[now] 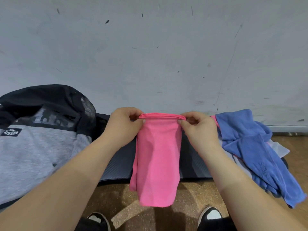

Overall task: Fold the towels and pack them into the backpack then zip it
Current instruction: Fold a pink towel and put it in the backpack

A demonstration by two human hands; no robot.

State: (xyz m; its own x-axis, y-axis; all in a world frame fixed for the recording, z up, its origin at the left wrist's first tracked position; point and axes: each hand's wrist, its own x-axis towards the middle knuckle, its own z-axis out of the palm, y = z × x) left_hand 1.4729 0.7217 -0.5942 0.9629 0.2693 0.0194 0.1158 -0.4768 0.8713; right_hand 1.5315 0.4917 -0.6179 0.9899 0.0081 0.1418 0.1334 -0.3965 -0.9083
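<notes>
Bare forearms; black-and-white shoes (210, 214) (seemingly sneakers).

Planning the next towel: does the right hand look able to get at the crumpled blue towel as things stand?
Probably not at once: the right hand is pinching the folded pink towel. The crumpled blue towel lies just beside it, with nothing between them, once the hand lets go.

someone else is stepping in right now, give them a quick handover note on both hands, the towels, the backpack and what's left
Left hand and right hand: each pinches a top corner of the pink cloth towel, hanging part-folded above the dark mat.
Grey-and-black fabric backpack: lying to the left; no towel visible inside.
Crumpled blue towel pile: right, unfolded.
Left: finish pink fold, fold the rest, pack, zip.
</notes>
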